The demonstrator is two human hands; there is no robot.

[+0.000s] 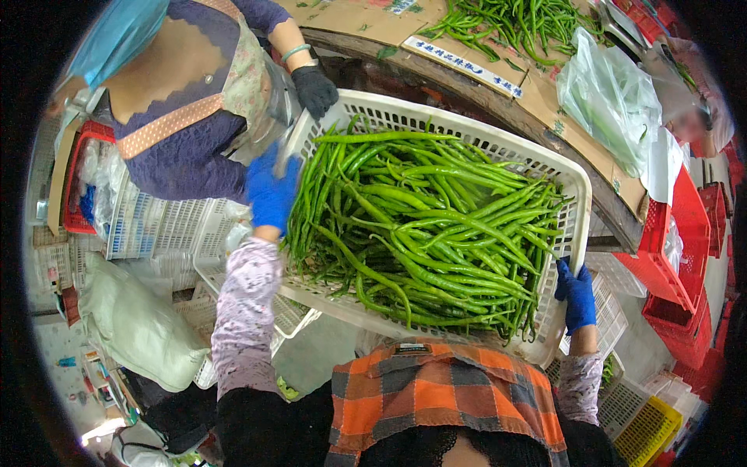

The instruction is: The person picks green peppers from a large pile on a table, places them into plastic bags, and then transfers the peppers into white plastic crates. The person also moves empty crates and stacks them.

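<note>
A white perforated plastic crate (575,192) full of long green chili peppers (432,222) lies before me, tilted in the view. My left hand (273,190), in a blue glove and somewhat blurred, is at the crate's left end; whether its fingers close on the rim cannot be told. My right hand (576,295), also blue-gloved, grips the rim at the right end. At the upper left corner, a co-worker's black-gloved hand (315,90) rests on the same crate.
Beyond the crate stands a cardboard-covered table (373,23) with more green chili peppers (525,26) and a clear plastic bag (613,99). Red crates (677,251) stand at right, white crates (175,227) and a full pale sack (137,327) at left. A co-worker stands at upper left.
</note>
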